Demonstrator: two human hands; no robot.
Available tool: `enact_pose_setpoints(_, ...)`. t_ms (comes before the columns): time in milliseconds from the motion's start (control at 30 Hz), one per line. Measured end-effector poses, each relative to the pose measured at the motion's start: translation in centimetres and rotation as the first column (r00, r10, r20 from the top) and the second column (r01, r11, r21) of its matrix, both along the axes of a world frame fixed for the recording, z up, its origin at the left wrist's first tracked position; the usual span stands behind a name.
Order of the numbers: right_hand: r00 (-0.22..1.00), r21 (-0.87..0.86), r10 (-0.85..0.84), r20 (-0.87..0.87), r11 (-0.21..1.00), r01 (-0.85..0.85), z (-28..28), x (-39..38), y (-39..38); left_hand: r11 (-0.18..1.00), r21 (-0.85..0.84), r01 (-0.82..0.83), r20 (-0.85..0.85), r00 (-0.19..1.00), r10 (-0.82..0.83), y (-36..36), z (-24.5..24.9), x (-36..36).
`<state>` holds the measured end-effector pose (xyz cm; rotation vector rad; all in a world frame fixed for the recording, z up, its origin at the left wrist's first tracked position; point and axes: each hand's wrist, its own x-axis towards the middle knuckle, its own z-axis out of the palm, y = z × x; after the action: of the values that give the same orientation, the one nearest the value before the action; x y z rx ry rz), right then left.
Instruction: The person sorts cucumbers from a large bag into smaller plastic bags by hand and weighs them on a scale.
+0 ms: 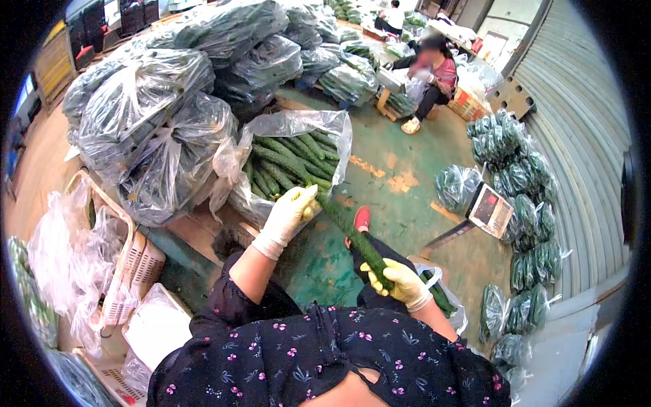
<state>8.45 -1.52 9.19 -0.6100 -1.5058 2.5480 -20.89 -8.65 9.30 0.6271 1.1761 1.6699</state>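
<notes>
Both gloved hands hold one long cucumber [352, 239] above the green floor [393, 183], just on the near side of the open bag [298, 123]. The left hand [288, 216] curls its fingers about the far end, right at the bag's mouth. The right hand [401, 283] grips the near end, fingers wrapped tight. The open bag looks well filled with cucumbers, so most of it seems yet to be handled, while a small bag [444, 298] just beside the right hand holds only a few. Many packed small bags [522, 203] lie in a row along the right wall, which suggests a fair share is already done. A scale [489, 211] stands between that row and the person. A heap of big full sacks [163, 108] rises at the far left, with white crates [139, 268] at the near left. Another person [434, 74] sits far off. A red shoe [362, 218] shows beside the cucumber, and nothing blocks the hands
</notes>
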Motion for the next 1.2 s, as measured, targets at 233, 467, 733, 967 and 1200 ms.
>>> enact_pose_setpoints(233, 0.986, 0.034, 0.158, 0.059, 0.986, -0.161, -0.5, 4.4, -0.6, 0.963, -0.232, 0.139, -0.307, 0.929, -0.208, -4.6, 1.4, 2.6)
enact_pose_setpoints(467, 0.984, 0.257, 0.038, 0.175, 0.963, -0.083, 0.1, 4.9, -1.7, 0.995, -0.083, 0.064, -0.062, 0.996, -0.069, -5.7, -1.8, 5.0)
enact_pose_setpoints(733, 0.994, 0.101, 0.028, 0.103, 0.994, -0.038, -1.0, 4.0, -2.8, 0.945, 0.315, 0.087, 0.611, 0.743, -0.272, -5.8, -3.7, 5.0)
enact_pose_setpoints(967, 0.947, -0.29, -0.256, -0.195, 0.937, 0.194, -1.4, 3.9, -1.8, 0.965, -0.045, -0.258, 0.563, 0.792, 0.238, -4.6, -7.9, 1.1)
enact_pose_setpoints(1200, 0.848, -0.378, -0.394, -0.354, 0.89, 0.255, -1.5, 6.6, -0.8, 0.973, -0.192, 0.127, 0.508, 0.862, -0.013, -2.0, -9.5, 4.6)
